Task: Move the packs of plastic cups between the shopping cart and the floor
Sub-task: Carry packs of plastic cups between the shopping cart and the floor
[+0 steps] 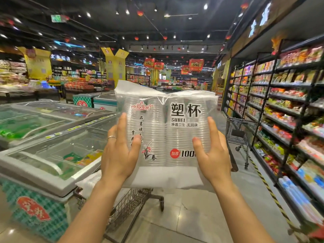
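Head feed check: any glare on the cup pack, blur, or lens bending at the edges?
Head view: pack of plastic cups sharp, print legible, slight sheen on its top film; left hand and right hand crisp; shelves bow from wide-angle distortion; ceiling spotlights flare.

Bright, even store light comes from small ceiling spotlights [88, 14] dotted over a dark upper frame. Glare streaks the freezer lids [52, 123] at left and the film of the pack [166, 130] I hold. Shelves [289, 102] at right bow with wide-angle distortion. The far background is soft and the edges are smeared.
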Demonstrator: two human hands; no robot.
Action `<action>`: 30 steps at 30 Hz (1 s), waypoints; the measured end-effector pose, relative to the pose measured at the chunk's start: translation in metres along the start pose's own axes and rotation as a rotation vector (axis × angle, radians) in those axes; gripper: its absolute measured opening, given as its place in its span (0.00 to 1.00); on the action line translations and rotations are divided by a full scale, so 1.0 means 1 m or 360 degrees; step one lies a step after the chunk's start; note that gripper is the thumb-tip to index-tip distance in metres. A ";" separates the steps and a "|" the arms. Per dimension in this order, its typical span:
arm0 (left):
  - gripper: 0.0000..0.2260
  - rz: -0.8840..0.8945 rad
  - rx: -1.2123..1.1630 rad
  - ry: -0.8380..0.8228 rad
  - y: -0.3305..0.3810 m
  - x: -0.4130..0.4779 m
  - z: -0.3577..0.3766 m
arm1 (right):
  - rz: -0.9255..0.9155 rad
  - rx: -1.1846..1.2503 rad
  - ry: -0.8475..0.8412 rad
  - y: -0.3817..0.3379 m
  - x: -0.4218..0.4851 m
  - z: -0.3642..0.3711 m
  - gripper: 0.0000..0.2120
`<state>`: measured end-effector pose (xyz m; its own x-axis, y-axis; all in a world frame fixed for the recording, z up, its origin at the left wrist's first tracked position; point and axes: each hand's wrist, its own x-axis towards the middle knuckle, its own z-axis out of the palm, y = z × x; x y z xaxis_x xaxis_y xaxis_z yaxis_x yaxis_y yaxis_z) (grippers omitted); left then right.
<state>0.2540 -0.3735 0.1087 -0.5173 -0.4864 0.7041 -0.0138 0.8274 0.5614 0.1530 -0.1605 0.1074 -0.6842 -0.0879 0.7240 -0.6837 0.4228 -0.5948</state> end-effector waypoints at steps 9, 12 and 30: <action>0.32 0.0017 -0.0011 -0.0050 -0.079 0.122 0.086 | 0.0040 -0.0003 0.0022 0.048 0.097 0.121 0.31; 0.32 -0.0007 -0.0009 -0.0056 -0.105 0.145 0.113 | 0.0038 0.0005 -0.0019 0.066 0.119 0.154 0.31; 0.30 -0.0407 0.0420 0.0069 -0.207 0.286 0.311 | 0.0053 0.0329 -0.0431 0.245 0.303 0.377 0.31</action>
<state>-0.1574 -0.5964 0.0588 -0.4317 -0.6935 0.5768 -0.3611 0.7188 0.5940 -0.3168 -0.4233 0.0494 -0.7306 -0.3250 0.6005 -0.6779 0.2399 -0.6949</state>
